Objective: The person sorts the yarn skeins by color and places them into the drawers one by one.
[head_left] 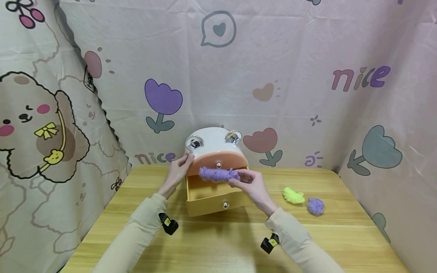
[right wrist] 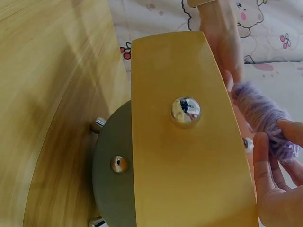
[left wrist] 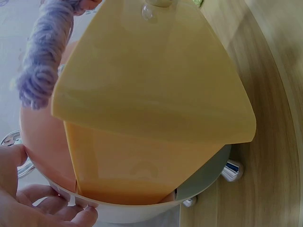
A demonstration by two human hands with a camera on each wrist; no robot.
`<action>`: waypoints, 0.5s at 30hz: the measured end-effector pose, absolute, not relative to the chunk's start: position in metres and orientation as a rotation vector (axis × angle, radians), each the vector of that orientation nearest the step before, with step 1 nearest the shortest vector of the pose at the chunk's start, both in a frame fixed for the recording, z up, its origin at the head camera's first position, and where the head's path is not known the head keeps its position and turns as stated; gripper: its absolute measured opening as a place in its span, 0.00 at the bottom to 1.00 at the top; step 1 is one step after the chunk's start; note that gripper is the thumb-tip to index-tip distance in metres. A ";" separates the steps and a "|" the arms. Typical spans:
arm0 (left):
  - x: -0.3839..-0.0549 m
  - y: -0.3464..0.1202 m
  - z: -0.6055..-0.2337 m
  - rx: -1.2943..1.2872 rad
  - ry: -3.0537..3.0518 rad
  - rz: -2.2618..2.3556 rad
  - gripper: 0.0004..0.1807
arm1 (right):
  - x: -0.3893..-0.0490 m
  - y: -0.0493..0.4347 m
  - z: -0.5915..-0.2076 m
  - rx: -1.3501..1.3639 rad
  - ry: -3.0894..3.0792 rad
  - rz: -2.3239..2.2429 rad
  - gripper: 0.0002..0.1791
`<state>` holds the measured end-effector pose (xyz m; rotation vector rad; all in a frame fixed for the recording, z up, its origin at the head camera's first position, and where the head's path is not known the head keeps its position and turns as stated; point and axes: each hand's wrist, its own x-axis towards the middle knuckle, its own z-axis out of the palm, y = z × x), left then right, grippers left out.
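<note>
A purple yarn skein [head_left: 218,174] is held level above the pulled-out yellow drawer [head_left: 213,205]. My right hand [head_left: 252,185] pinches its right end between thumb and fingers, as the right wrist view also shows. The drawer belongs to a small round-topped cabinet [head_left: 211,138] with a white shell and two silvery ear-like rings. Above it, the cabinet's pink drawer [head_left: 205,161] is closed. My left hand [head_left: 176,172] grips the cabinet's left side, with thumb and curled fingers at the white rim [left wrist: 123,213] in the left wrist view.
To the right on the wooden table [head_left: 218,246] lie a yellow-green yarn bundle [head_left: 293,196] and a purple yarn bundle [head_left: 315,206]. A grey-green lower drawer [right wrist: 112,179] and short silvery feet show under the yellow drawer. A printed curtain [head_left: 218,76] hangs behind.
</note>
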<state>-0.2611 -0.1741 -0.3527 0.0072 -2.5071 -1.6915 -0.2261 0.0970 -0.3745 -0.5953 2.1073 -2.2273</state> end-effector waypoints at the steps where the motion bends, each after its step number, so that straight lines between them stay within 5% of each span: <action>1: -0.261 -0.174 -0.353 0.008 -2.504 -1.693 0.35 | -0.226 0.096 -0.374 -0.589 2.112 -2.225 0.21; 15: -0.262 -0.174 -0.353 0.019 -2.510 -1.684 0.35 | -0.227 0.090 -0.375 -0.613 2.121 -2.229 0.21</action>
